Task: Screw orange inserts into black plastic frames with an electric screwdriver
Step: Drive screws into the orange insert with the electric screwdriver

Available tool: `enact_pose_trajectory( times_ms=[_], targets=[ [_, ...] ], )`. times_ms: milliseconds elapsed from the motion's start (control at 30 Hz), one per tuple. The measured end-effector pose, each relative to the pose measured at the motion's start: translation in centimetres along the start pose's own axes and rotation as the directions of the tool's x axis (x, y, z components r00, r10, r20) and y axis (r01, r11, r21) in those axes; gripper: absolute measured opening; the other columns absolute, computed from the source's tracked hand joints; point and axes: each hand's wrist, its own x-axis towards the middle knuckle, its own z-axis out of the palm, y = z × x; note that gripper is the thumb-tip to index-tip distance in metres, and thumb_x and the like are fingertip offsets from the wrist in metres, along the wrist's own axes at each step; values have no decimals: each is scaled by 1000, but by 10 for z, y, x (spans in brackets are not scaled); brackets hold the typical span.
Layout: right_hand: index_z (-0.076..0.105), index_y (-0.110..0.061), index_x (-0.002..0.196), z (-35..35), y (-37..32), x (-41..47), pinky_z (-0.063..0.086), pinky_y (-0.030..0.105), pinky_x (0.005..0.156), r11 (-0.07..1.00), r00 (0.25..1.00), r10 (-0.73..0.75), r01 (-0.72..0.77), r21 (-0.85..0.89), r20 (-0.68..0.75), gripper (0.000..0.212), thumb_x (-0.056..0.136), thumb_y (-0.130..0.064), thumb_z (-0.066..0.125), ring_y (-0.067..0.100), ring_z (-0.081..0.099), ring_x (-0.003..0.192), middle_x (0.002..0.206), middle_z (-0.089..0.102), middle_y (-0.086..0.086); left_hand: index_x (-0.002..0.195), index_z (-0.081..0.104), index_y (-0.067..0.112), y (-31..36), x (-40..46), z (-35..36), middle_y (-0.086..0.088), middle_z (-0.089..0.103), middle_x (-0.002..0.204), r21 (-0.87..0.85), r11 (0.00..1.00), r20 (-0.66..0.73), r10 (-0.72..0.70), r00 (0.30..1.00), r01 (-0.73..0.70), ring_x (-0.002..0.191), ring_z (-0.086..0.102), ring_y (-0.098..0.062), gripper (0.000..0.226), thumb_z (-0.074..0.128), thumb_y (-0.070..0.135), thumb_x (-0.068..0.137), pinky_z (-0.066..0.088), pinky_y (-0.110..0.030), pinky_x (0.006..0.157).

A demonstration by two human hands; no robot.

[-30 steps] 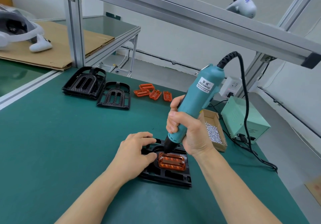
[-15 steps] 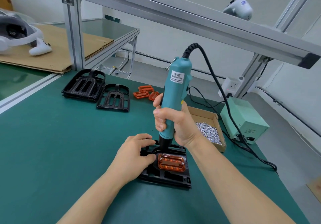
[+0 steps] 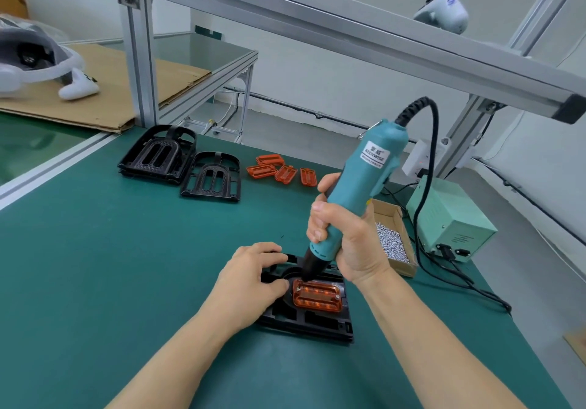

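Note:
A black plastic frame (image 3: 317, 321) lies flat on the green mat in front of me, with an orange insert (image 3: 318, 296) seated in it. My left hand (image 3: 253, 277) rests on the frame's left part, fingers spread over it and thumb near the insert. My right hand (image 3: 345, 240) grips the teal electric screwdriver (image 3: 364, 183), tilted to the right. Its black tip stands on the insert's far left corner. Screw heads show at the insert's left and right ends.
Two more black frames (image 3: 187, 162) and several loose orange inserts (image 3: 280, 170) lie at the back of the mat (image 3: 111, 250). A cardboard box of screws (image 3: 391, 240) and a green power supply (image 3: 450, 221) sit at the right. The screwdriver's cable (image 3: 425, 218) runs to the power supply.
The screwdriver was tilted right, stood nearly upright half a second ago, and now leans right again, its tip staying at the insert's far left corner. My left hand has stayed on the frame.

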Motion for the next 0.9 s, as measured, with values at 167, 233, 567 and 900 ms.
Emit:
enact_pose_trajectory(
  times_ms=[167, 233, 567, 900],
  targets=[
    [57, -23, 87, 3, 3, -1, 40, 25, 49, 998, 998, -56, 56, -31, -20, 23, 77, -2, 59, 15, 39, 40, 52, 45, 2, 123, 61, 29, 0, 0, 1, 29, 44, 125, 0, 1000, -2, -3, 1000, 3, 119, 39, -1, 41, 66, 25, 83, 32, -19, 93],
    [58, -25, 85, 4, 3, -1, 40, 25, 48, 998, 998, -63, 63, -29, -17, 23, 76, -4, 60, 15, 39, 39, 52, 45, 1, 123, 61, 30, 0, 1, 1, 31, 42, 123, -1, 1000, -8, -3, 1000, 3, 119, 38, -1, 41, 65, 25, 83, 31, -18, 92],
    [55, -21, 77, 8, 0, -2, 40, 24, 49, 999, 992, -16, 20, -38, 121, 15, 68, -12, 64, 15, 38, 39, 50, 42, 4, 122, 62, 29, -1, 1, 2, 32, 44, 121, -13, 1000, -22, -1, 1000, 0, 116, 35, 3, 41, 65, 21, 82, 28, -15, 87],
    [54, -20, 76, 3, -1, -3, 41, 24, 50, 1000, 991, 0, 3, -22, 132, 15, 69, -12, 64, 14, 40, 40, 52, 41, 6, 122, 63, 29, 0, 0, 3, 32, 45, 121, -10, 1000, -32, -1, 999, 1, 113, 38, 2, 41, 64, 21, 82, 29, -16, 87]
  ],
)
